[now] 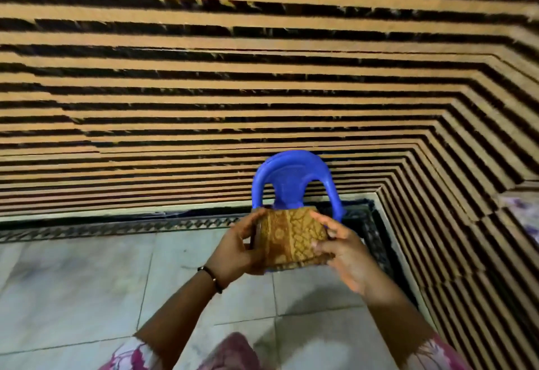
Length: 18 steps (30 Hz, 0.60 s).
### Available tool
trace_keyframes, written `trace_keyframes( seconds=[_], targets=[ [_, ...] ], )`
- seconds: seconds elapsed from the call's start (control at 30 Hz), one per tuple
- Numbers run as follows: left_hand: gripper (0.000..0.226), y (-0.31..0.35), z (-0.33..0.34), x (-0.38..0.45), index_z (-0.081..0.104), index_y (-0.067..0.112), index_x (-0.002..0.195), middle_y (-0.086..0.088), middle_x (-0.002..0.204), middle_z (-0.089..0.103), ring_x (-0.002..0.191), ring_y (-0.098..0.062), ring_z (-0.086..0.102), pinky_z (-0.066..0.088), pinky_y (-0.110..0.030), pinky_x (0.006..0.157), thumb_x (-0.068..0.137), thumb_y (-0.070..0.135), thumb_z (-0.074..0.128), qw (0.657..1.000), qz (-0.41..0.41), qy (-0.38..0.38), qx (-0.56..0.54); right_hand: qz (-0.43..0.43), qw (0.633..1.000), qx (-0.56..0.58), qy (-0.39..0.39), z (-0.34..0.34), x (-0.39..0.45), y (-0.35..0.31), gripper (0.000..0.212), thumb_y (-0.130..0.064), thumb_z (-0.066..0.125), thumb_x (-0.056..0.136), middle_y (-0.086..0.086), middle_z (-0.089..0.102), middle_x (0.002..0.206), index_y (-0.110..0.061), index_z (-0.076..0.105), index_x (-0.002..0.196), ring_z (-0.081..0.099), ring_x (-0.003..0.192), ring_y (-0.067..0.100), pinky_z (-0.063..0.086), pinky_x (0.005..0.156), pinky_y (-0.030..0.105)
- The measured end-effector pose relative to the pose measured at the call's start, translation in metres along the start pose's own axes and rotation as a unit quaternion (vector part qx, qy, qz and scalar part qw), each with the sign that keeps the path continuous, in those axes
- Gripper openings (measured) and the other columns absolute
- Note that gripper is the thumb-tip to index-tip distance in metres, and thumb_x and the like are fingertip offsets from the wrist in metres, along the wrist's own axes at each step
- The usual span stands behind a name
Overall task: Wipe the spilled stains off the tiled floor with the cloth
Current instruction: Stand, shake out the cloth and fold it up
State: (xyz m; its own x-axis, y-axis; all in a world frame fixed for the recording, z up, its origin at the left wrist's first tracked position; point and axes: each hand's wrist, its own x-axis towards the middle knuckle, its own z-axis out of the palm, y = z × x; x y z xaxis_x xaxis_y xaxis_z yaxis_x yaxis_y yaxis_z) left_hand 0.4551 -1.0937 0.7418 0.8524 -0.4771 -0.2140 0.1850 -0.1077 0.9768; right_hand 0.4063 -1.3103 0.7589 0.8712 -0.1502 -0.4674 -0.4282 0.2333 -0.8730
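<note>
A folded brown and gold patterned cloth [291, 237] is held up in front of me, above the floor. My left hand [237, 248] grips its left edge and my right hand [342, 253] grips its right edge. Below lies the pale tiled floor [87, 288] with faint greyish smudges on the left tiles; no distinct spill shows. A thin dark line lies on a tile near my left wrist.
A blue plastic chair [291, 177] stands just behind the cloth, against the striped orange and black wall [262, 77]. A dark patterned border strip [116, 225] runs along the wall's foot and down the right side. Pink floral clothing [233, 352] fills the bottom edge.
</note>
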Motion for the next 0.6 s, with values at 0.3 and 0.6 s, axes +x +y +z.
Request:
trace_keyframes(
  seconds=[0.3,0.6],
  targets=[
    [0.08,-0.052,0.042,0.124,0.039,0.035,0.136,0.005,0.129,0.058,0.11,-0.02,0.062,0.053,-0.044,0.088,0.062,0.035,0.068,0.997,-0.075,0.016,0.018,0.09,0.992,-0.004,0.083,-0.069,0.111,0.003,0.035,0.014,0.055,0.084,0.01,0.066,0.09,-0.007,0.062,0.11,0.067,0.064,0.014,0.051,0.048,0.025],
    [0.062,-0.129,0.075,0.248,0.055,0.028,0.12,0.003,0.115,0.064,0.105,-0.013,0.062,0.049,-0.02,0.089,0.058,0.033,0.063,0.972,-0.214,0.089,0.023,0.18,0.969,-0.128,0.113,-0.118,0.263,0.042,0.024,0.006,0.063,0.084,0.013,0.065,0.092,-0.017,0.068,0.086,0.065,0.08,0.029,0.057,0.065,0.036]
  ],
)
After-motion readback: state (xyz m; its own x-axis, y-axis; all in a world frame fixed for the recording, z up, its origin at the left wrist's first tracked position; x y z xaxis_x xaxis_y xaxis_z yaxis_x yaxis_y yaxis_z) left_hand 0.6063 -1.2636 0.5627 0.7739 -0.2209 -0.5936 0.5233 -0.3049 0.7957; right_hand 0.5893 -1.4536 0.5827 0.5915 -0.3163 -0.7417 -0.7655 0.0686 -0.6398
